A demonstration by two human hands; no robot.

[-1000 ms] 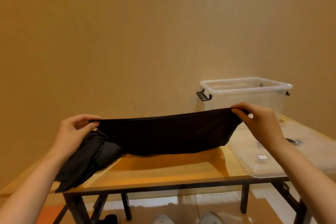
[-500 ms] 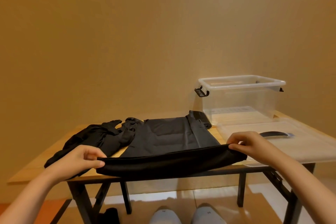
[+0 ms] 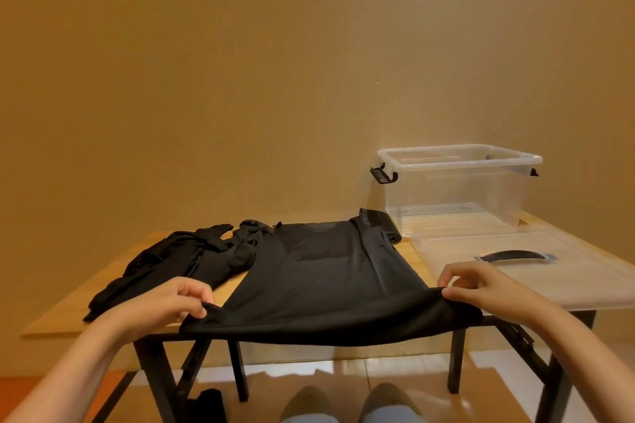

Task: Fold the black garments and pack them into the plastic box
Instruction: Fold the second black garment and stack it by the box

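Observation:
A black garment (image 3: 326,271) lies spread flat on the wooden table (image 3: 68,316), its near hem hanging over the front edge. My left hand (image 3: 171,302) pinches the hem's left corner and my right hand (image 3: 481,288) pinches the right corner. A second black garment (image 3: 178,261) lies crumpled on the table to the left. The clear plastic box (image 3: 457,189) stands open at the back right, with nothing visible inside.
The box's clear lid (image 3: 567,271) with a dark handle lies flat on the table in front of the box, just beyond my right hand. A plain wall rises behind the table. Black table legs and my feet show below.
The garment was held up stretched between both hands; both hands have come down and toward me, laying it flat on the table with its hem at the front edge.

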